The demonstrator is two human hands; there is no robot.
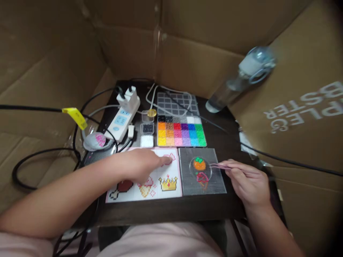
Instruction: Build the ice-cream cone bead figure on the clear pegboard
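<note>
My left hand (142, 165) reaches over the white pattern sheet (164, 195), its index finger stretched onto a pink design near the top right. It holds nothing. A crown, an ice cream and a dark red design also show on the sheet. Pink tweezers (220, 166) are pinched in my right hand (250, 184), tips over the clear pegboard (218, 187). On the board are an orange fruit with green leaves (199, 164), made of beads, and a partly beaded pink and brown ice cream (203, 180). A clear round outline surrounds the orange fruit.
Behind the sheets lies a bead box (182, 136) of many colours, its lid raised. Small boxes of black beads (148, 128) and white beads (147, 140) stand beside it. A power strip (122, 119), loose cables, a water bottle (235, 84) and cardboard walls (198, 53) surround the table.
</note>
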